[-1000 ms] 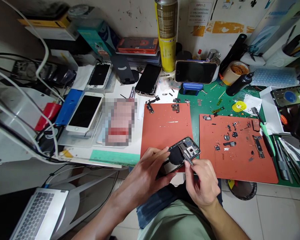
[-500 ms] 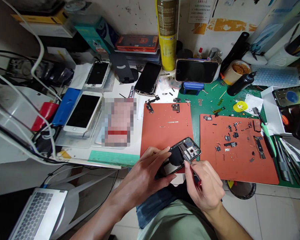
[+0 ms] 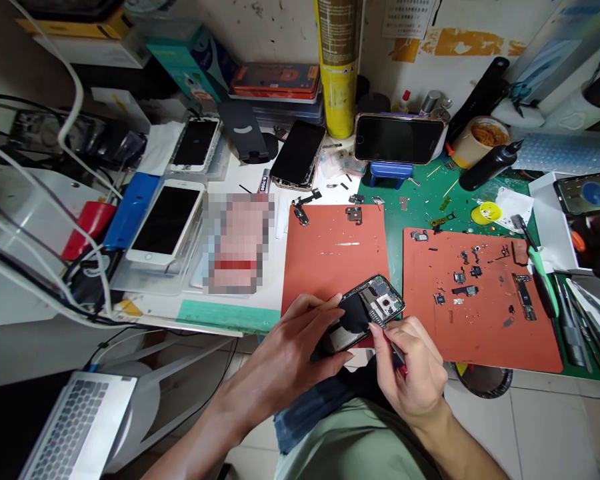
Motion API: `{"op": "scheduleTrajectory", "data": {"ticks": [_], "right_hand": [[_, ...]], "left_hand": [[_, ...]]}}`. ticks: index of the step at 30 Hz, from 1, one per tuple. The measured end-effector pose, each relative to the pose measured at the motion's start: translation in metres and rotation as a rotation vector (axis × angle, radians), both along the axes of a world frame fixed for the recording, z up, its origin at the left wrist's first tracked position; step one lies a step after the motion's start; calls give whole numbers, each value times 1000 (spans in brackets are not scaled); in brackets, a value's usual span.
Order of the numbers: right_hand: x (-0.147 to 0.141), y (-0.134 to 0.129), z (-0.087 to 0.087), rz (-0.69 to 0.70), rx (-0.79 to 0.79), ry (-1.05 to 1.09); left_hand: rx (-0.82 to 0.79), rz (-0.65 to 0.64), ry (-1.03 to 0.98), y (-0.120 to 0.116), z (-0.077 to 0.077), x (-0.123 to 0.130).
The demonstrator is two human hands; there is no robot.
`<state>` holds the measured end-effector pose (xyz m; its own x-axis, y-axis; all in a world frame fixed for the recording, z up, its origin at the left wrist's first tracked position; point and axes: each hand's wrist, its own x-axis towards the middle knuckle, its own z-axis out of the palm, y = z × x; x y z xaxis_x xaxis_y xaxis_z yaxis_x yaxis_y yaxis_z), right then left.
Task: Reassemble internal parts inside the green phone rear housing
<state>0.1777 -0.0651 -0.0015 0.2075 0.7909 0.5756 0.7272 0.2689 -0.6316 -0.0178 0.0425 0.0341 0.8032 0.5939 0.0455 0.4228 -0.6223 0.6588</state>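
Observation:
My left hand (image 3: 300,347) grips an opened phone housing (image 3: 353,310) by its left end, fingers over the upper edge and thumb at the lower edge. Its inside faces up, showing a black round patch and a silver camera area. In my right hand (image 3: 413,367), thumb and fingers pinch a slim metal tool (image 3: 394,348) with a red part near the palm. The tool's tip reaches the housing around a ridged grey piece; exact contact is hard to make out. Beneath the housing lies the left orange mat (image 3: 310,267), near the bench's front edge.
The right orange mat (image 3: 430,340) carries several small phone parts. Tweezers and other tools (image 3: 570,327) lie at far right. A phone (image 3: 399,139) rests on a blue stand behind. White phone (image 3: 166,222) and cables (image 3: 75,220) are at left, a yellow can (image 3: 340,100) at the back.
The view has shifted slightly. Both hands keep nearly the same hold on the housing and the tool; the right hand's tool has tilted a little.

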Motion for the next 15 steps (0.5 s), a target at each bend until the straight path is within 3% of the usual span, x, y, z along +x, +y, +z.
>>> {"op": "scheduleTrajectory", "data": {"ticks": [5, 15], "right_hand": [[5, 1, 4, 47, -44, -33], [7, 4, 12, 11, -35, -48]], "left_hand": [[-23, 10, 11, -2, -2, -1], [-139, 68, 19, -1, 5, 3]]}}
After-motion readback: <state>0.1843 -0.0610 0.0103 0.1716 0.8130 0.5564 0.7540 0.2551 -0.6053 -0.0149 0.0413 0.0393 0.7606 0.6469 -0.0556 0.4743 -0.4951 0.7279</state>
